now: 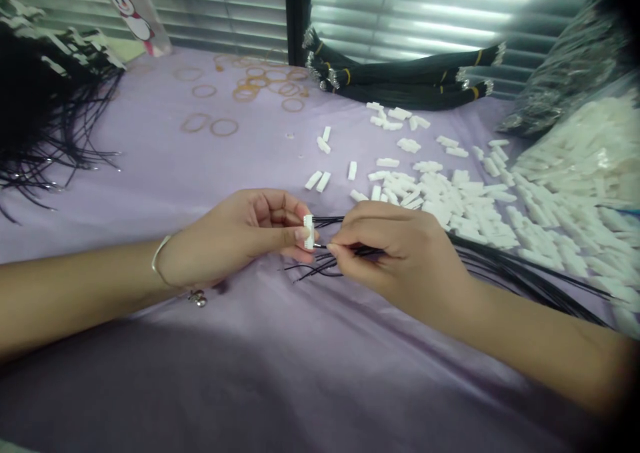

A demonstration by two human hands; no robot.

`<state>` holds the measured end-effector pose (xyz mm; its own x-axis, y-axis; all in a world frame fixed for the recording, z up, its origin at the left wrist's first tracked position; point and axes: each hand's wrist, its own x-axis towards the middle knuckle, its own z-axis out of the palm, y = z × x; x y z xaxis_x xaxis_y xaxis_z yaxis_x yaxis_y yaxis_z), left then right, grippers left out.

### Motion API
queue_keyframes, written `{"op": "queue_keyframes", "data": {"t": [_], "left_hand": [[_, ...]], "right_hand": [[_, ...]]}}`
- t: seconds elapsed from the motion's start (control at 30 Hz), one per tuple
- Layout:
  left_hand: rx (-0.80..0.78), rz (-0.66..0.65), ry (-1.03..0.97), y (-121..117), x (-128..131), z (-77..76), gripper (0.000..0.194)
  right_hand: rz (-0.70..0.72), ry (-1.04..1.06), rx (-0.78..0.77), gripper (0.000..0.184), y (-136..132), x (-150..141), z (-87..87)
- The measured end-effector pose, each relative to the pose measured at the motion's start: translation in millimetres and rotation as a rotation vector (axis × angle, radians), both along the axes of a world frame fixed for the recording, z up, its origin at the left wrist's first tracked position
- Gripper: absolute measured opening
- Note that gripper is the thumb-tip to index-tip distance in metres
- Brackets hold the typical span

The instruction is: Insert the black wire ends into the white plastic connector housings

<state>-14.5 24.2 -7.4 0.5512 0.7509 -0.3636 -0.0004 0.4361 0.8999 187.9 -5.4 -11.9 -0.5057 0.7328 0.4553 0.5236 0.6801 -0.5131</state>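
A purple cloth is covering the table, and behind it the window blinds are letting in a pale light. In the middle, the thumb and fingers of the left hand are clamping a white connector, which is standing with its long side up and down. The right hand is pinching a black wire between thumb and forefinger, its metal tip pointing to the connector's lower end; whether it is already entering, I cannot tell. Other wires are reaching the upper end. So I am judging that the wires are being fitted one by one, and this move is calling for a steady connector and a straight push.

Just below, loose wire ends are lying near and could be catching. Farther right, a heap of white pieces is spreading towards a plastic bag. Beyond, rubber bands and tied black bundles are resting well apart from the work.
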Motion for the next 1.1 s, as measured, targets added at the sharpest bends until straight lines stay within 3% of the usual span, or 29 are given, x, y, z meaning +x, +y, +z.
{"op": "queue_keyframes", "data": {"t": [0.33,0.47,0.57,0.73,0.87,1.0,1.1], "left_hand": [[0.014,0.023,0.01,-1,4,0.8,0.01],[-0.029,0.211,-0.098,0,4,1.7,0.009],[-0.021,0.295,-0.116,1,3,1.3,0.008],[-0.002,0.263,-0.104,2,3,-0.7,0.006],[0.001,0.228,-0.115,2,3,-1.9,0.006],[0.038,0.15,-0.115,1,2,-1.4,0.007],[0.071,0.102,-0.095,0,1,-0.3,0.008]], "right_hand": [[-0.008,-0.078,0.041,0.016,-3,-5,-0.4],[-0.009,-0.122,0.239,0.015,-7,0,9.4],[0.073,-0.214,0.241,0.013,-3,2,9.8],[0.133,-0.391,-0.042,0.011,9,-2,-0.5],[0.071,-0.319,-0.026,0.01,5,-3,-2.6],[-0.094,-0.123,-0.017,0.01,-3,0,5.3],[-0.14,-0.087,-0.001,0.007,-5,3,11.2]]}}
